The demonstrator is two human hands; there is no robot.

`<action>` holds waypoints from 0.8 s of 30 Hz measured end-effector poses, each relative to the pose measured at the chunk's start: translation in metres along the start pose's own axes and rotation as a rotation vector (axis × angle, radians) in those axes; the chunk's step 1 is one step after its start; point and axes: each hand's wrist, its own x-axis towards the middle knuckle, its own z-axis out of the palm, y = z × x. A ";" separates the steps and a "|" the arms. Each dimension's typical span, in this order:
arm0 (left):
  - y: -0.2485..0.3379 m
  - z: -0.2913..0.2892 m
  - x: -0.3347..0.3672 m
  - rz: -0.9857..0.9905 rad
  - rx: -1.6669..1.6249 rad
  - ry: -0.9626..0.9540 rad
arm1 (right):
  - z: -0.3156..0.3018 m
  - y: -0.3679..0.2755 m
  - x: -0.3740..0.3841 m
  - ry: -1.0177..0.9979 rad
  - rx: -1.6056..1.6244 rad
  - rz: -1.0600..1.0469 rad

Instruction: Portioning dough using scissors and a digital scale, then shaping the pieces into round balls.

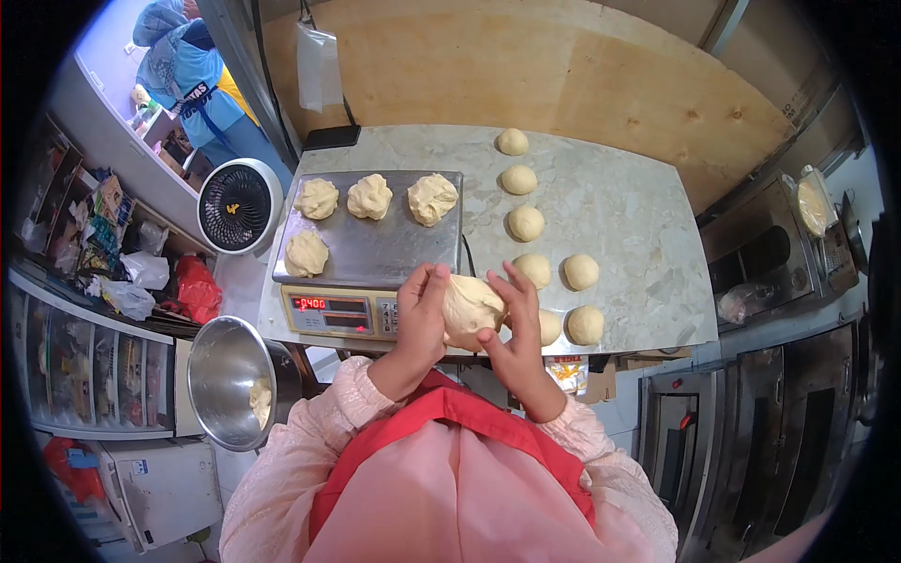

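Observation:
Between my two hands, just above the table's near edge, is a pale lump of dough (469,310). My left hand (419,324) presses on its left side, fingers curved along it. On the other side my right hand (516,333) cups it, thumb at the bottom and fingers at the top. Beside my left hand stands a digital scale (375,253) with a steel platform. Several rough dough pieces (370,196) lie on that platform. To the right, smooth round dough balls (526,223) form a column on the table, with a few (581,272) in a second column.
A steel mixing bowl (230,380) with some dough inside is at the lower left. A round fan (239,206) stands left of the marbled table (638,225). Ovens (779,422) are on the right, shelves with bags at left. Another person (202,84) is at the far left.

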 end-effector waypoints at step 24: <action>-0.019 -0.014 -0.001 -0.182 0.330 -0.469 | -0.001 0.000 0.014 0.042 0.770 0.461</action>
